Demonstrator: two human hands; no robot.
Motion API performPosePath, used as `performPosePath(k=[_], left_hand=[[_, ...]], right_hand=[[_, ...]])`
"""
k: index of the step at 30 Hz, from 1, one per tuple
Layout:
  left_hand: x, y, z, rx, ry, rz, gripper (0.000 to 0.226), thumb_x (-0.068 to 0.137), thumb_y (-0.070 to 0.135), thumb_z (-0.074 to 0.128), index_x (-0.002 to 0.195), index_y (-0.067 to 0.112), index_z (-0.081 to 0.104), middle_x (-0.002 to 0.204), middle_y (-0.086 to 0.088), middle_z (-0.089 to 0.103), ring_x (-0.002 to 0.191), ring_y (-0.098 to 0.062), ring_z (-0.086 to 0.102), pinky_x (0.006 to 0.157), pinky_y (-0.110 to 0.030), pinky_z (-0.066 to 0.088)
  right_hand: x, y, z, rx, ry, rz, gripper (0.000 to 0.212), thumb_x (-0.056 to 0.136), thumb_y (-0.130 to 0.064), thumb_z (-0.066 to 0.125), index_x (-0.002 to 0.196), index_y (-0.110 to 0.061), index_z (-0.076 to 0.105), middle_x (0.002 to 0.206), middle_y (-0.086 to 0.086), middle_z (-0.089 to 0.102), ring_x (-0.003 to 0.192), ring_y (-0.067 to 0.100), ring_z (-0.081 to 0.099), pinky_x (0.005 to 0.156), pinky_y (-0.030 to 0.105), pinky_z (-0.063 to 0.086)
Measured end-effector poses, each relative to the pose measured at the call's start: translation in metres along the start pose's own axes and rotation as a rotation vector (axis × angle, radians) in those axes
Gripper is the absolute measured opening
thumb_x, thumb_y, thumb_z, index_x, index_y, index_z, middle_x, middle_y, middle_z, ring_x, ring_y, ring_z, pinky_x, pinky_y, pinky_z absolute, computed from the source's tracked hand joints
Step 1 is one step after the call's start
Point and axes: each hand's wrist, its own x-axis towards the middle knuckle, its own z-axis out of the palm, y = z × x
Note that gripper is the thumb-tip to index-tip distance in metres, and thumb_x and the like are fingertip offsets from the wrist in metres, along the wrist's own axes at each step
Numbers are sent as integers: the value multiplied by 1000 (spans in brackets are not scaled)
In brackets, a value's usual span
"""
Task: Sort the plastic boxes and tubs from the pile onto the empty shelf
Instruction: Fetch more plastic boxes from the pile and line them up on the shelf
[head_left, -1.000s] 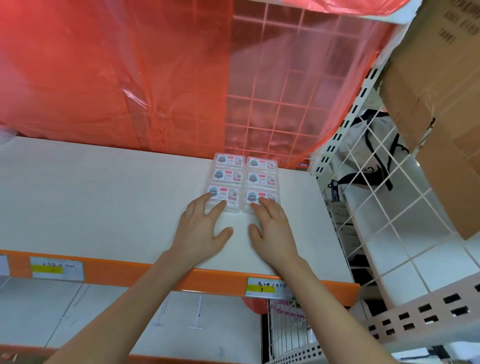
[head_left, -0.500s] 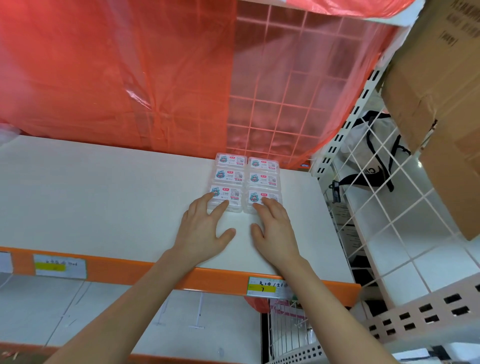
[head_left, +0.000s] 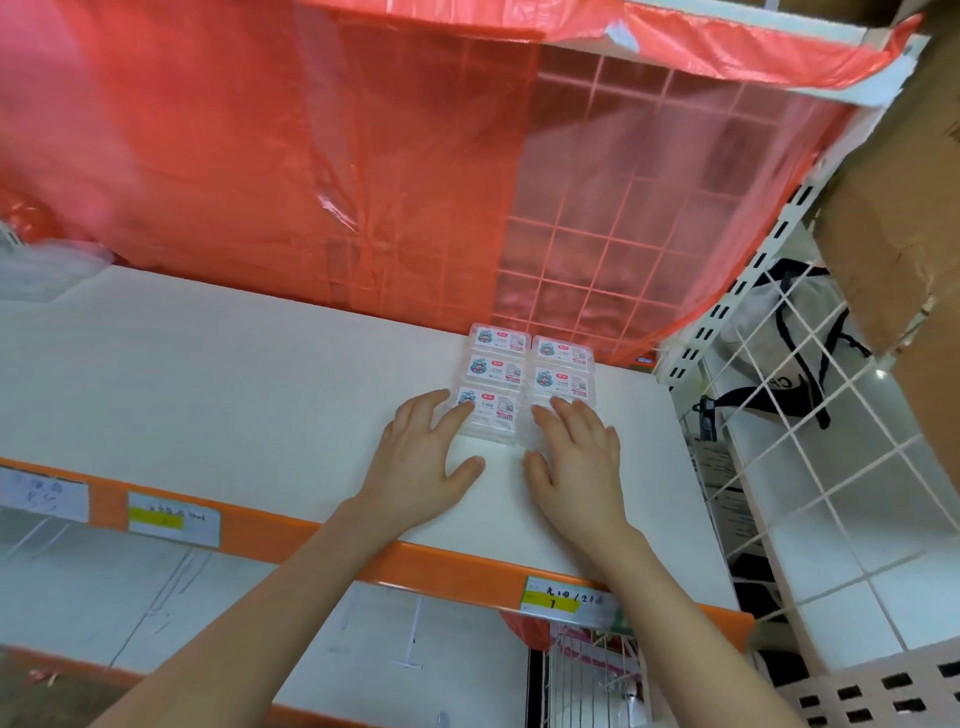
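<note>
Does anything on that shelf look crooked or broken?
Not on the shelf: the six clear boxes sit in a neat block, left hand and right hand touching the front pair. Only the cardboard box at upper right looks torn along its lower edge.

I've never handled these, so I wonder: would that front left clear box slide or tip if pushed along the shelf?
The box would probably slide easily: smooth plastic on a smooth white shelf. Tipping seems unlikely, since it lies flat and low. It is likely light: small, with thin clear walls.
</note>
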Motion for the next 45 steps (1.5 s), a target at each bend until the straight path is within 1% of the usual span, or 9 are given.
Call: performPosePath(k=[4,7,9,14,17,22,28,37,45], left_hand=[[-5,-31,-37,90,65,-53,89,66,64,11,141,22,37,146,-6,34,134,-24,27,106,-37,26],[-19,-70,-67,158,101,-112,85,71,61,12,138,19,42,140,-8,43,129,-27,35,103,-40,32],[-35,-101,-86,171,147,-152,77,76,57,20,131,14,51,129,-14,53,120,-34,46,95,-44,40],[-85,-187,-140,258,195,-304,55,79,44,38,107,6,67,99,-18,66,88,-40,63,67,-49,52],[-116,-240,-171,267,206,-353,56,79,44,39,107,4,66,101,-20,65,90,-41,63,72,-50,52],[-161,-314,-223,293,211,-415,56,81,45,39,108,3,65,100,-19,64,89,-39,62,69,-48,54],[-187,-371,-269,278,219,-437,60,80,48,35,112,6,64,106,-18,63,94,-40,60,76,-48,50],[-151,-414,-288,241,210,-443,86,70,61,11,134,16,47,137,-10,44,128,-29,37,100,-40,34],[-88,-439,-289,265,161,-409,92,66,62,2,140,20,38,143,-4,36,132,-22,30,104,-33,28]], right_hand=[[23,-44,1,-29,-55,-85,48,77,-31,37,111,-11,64,118,14,62,110,40,57,82,64,45],[36,-90,14,3,-139,-159,56,81,-38,29,122,-13,59,131,12,54,124,37,47,96,62,34],[42,-124,27,54,-221,-188,66,81,-44,19,132,-16,50,142,9,43,135,33,32,106,56,22],[59,-227,59,77,-310,-317,83,73,-52,-1,140,-22,37,149,2,32,139,23,20,109,45,17],[66,-292,76,69,-348,-369,76,77,-50,2,142,-23,33,150,0,29,139,22,18,109,41,17],[76,-392,108,98,-339,-414,90,66,-52,-5,139,-21,38,147,0,35,136,22,25,106,41,22],[86,-471,133,92,-411,-422,50,95,-42,25,141,-24,33,148,-2,29,137,19,20,108,38,19],[134,-499,156,95,-459,-331,46,98,-36,35,142,-24,31,150,0,26,138,19,18,110,38,19],[210,-494,183,82,-447,-233,49,97,-35,36,143,-21,28,152,3,21,138,22,18,109,40,19]])
